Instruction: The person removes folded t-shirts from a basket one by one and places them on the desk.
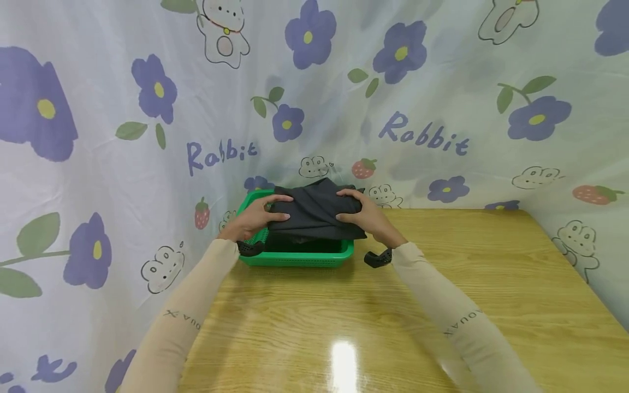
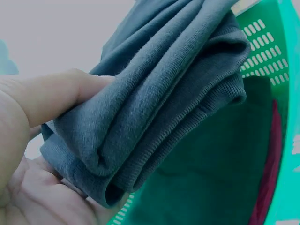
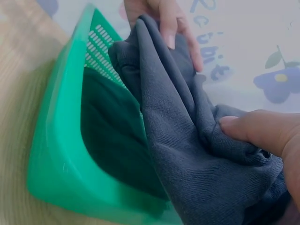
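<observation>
A folded dark grey cloth (image 1: 314, 210) is held up over the green basket (image 1: 295, 260) by both hands. My left hand (image 1: 253, 219) grips its left end, thumb on one face and fingers behind the layers, as the left wrist view shows. The right hand (image 1: 368, 217) grips the other end; in the right wrist view its thumb presses on the cloth (image 3: 173, 126), and its other fingers are mostly hidden. Below, inside the basket, lies dark fabric (image 3: 110, 126), with a strip of dark red fabric (image 2: 268, 173) beside it in the left wrist view.
The basket stands at the back left of a wooden table (image 1: 417, 305), close to a hanging white curtain (image 1: 334, 98) printed with flowers and rabbits. The curtain also runs along the left side and the right edge of the table.
</observation>
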`<state>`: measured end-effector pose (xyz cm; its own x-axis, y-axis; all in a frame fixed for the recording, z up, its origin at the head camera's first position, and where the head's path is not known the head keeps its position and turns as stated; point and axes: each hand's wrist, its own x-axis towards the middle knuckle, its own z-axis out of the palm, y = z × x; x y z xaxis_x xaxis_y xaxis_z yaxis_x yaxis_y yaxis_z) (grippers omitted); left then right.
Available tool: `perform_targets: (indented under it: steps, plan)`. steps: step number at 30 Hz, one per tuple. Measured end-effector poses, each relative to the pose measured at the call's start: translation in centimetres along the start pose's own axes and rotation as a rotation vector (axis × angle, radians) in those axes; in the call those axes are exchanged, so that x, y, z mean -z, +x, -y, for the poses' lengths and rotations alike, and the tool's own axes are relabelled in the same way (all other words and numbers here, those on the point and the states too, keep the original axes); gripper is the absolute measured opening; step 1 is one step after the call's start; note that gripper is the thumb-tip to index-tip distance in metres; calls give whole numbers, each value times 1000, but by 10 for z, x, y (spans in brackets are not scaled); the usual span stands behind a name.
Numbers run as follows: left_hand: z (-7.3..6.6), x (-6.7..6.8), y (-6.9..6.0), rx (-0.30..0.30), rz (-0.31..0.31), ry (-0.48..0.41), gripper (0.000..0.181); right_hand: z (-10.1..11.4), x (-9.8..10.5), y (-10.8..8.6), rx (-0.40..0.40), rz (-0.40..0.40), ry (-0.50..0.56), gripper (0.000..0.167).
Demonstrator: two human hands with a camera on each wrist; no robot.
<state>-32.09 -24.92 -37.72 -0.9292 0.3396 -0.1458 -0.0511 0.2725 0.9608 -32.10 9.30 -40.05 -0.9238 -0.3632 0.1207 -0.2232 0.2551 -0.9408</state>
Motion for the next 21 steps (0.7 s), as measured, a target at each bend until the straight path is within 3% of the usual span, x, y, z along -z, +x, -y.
perform_targets:
  steps: [4,9,21]
  plan:
    - [0,-7,3,-24,-8,86,54,-3,10,-7,-11,-3,-6,58]
    - [-3,-19,6,-49,-12,130,56,-5,23,-16,-35,-12,-3,59]
    - [-16,-50,18,-101,6,143,51,-9,53,-39,-27,-46,-18,60]
